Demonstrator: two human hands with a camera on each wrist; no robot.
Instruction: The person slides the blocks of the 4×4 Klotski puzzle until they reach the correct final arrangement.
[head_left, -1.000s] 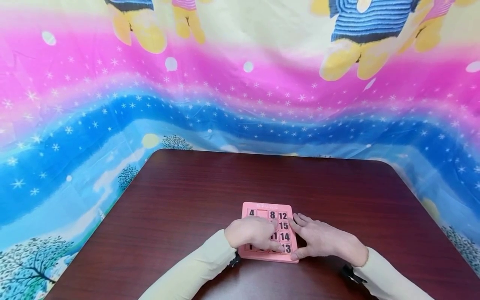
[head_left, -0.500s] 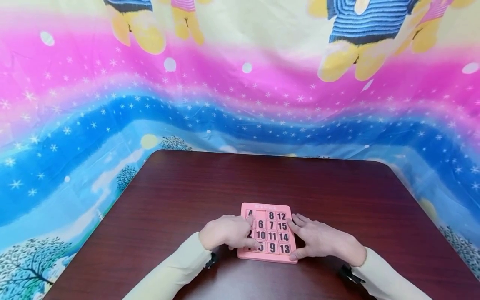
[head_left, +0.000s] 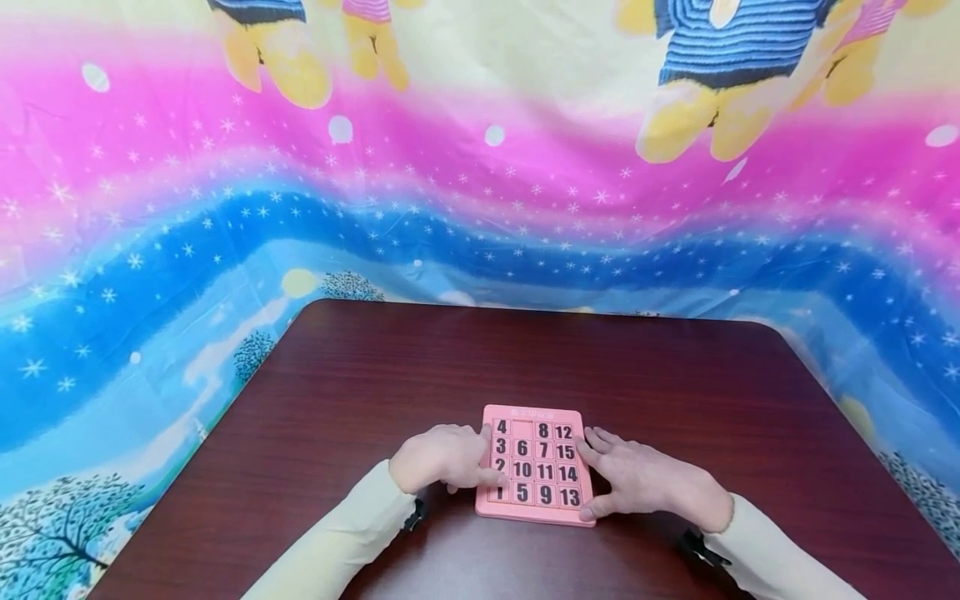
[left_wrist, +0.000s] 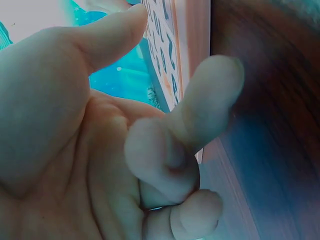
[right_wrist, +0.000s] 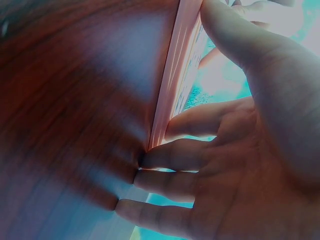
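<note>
Head view: the pink number puzzle [head_left: 534,460] lies flat on the dark wooden table [head_left: 525,358], its gap [head_left: 522,429] between tile 4 [head_left: 502,427] and tile 8 [head_left: 543,430]. Since a second ago the left hand [head_left: 444,458] has drawn leftward, baring tile 6 [head_left: 521,448] and tile 10 [head_left: 522,470]; its fingers are loosely bent at the left edge, thumb [head_left: 491,477] over tile 2 [head_left: 499,463]. The right hand [head_left: 648,477], fingers spread, stays against the right edge.

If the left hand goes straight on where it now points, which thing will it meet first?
Most likely the pink number puzzle, which lies directly before the left hand; actual contact is hard to judge.
</note>
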